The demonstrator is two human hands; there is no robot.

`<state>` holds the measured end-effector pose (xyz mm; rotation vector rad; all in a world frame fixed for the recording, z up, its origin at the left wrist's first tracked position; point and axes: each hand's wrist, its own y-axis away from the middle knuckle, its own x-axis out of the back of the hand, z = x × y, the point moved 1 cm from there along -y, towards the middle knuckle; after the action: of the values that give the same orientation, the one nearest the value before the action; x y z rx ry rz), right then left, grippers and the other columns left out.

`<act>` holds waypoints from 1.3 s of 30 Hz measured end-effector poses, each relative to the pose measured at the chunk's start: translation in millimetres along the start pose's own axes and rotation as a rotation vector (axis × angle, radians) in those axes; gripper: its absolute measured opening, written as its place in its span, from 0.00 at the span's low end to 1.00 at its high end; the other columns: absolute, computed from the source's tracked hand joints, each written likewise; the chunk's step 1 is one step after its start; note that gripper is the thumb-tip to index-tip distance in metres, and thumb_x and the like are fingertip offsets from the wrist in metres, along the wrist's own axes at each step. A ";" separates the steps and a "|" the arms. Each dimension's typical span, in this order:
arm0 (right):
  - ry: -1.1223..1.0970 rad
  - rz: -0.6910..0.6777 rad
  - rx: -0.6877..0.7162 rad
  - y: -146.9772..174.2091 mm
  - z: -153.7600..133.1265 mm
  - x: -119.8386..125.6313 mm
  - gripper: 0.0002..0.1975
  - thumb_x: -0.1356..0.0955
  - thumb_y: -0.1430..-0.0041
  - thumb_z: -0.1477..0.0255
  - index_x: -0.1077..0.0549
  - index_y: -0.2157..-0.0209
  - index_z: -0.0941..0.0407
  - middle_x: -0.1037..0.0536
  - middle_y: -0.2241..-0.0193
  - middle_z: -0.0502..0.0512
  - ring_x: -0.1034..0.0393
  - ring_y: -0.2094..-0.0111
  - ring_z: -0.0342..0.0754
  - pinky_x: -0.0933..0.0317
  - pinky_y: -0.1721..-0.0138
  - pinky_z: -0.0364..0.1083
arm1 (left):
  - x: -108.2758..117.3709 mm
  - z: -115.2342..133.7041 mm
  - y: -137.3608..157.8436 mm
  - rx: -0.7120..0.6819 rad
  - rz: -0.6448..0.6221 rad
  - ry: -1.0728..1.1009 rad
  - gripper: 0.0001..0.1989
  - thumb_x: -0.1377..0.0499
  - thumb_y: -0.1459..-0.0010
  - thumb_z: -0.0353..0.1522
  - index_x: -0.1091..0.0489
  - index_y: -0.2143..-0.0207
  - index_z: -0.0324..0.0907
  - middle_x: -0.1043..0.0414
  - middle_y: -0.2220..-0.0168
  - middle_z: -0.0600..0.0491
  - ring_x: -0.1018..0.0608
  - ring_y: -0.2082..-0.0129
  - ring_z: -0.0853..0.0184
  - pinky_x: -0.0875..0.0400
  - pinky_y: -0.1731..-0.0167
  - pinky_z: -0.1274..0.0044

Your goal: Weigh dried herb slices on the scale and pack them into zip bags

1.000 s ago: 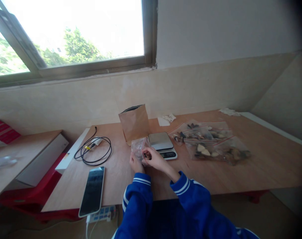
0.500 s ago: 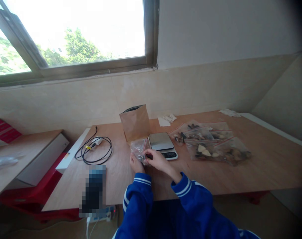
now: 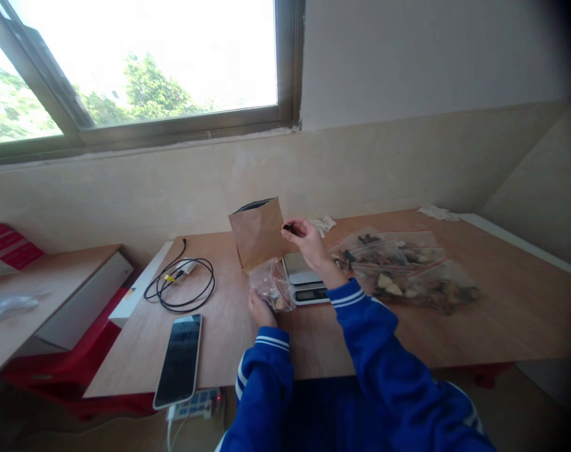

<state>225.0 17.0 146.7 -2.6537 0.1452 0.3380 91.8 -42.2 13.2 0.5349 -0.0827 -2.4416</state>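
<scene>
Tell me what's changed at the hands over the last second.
The right hand has left the clear bag and moved up and forward, near the brown pouch, pinching a small dark piece. The left hand still holds the bag; the pouch and scale stayed put.

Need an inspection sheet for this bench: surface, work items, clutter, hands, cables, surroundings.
Surface: wooden tabletop, light brown.
Work items: kitchen-type scale, partly hidden by the right forearm; upright brown paper bag, top open; several filled clear bags at right, overlapping.
Clutter: phone, lower end past the front edge; crumpled white material at far right.
Hands: left hand holds a clear zip bag; right hand, raised, pinches a small dark piece, kind unclear.
Cables: coiled black cable at left; white cable below the edge, by a power strip.
Surroundings: window, second table, red stool.
</scene>
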 end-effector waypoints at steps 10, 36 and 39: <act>0.405 -0.088 0.500 -94.1 -10.8 -48.7 0.05 0.32 0.46 0.73 0.33 0.67 0.55 0.30 0.68 0.50 0.35 0.65 0.44 0.39 0.59 0.45 | 1.0 -8.1 -4.7 0.004 -0.024 0.057 0.17 0.49 0.42 0.38 0.26 0.64 0.35 0.23 0.65 0.46 0.22 0.64 0.64 0.30 0.59 0.71; 0.334 -0.109 0.474 -118.2 -1.7 -59.1 0.06 0.32 0.47 0.68 0.32 0.68 0.56 0.28 0.70 0.50 0.33 0.67 0.43 0.38 0.62 0.43 | 4.6 -4.5 -4.5 0.059 0.104 0.138 0.19 0.50 0.42 0.39 0.27 0.61 0.35 0.24 0.64 0.45 0.22 0.62 0.61 0.29 0.56 0.69; 0.449 -0.206 0.456 -112.5 11.3 -56.4 0.04 0.32 0.46 0.71 0.32 0.69 0.56 0.28 0.71 0.50 0.33 0.69 0.44 0.39 0.64 0.44 | 4.4 0.1 -2.1 0.079 0.130 0.175 0.20 0.51 0.42 0.40 0.27 0.61 0.35 0.23 0.66 0.44 0.21 0.64 0.59 0.27 0.59 0.68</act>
<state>186.1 124.8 199.9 -2.2206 0.0757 -0.3276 87.4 -43.2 11.4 0.7522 -0.1365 -2.2626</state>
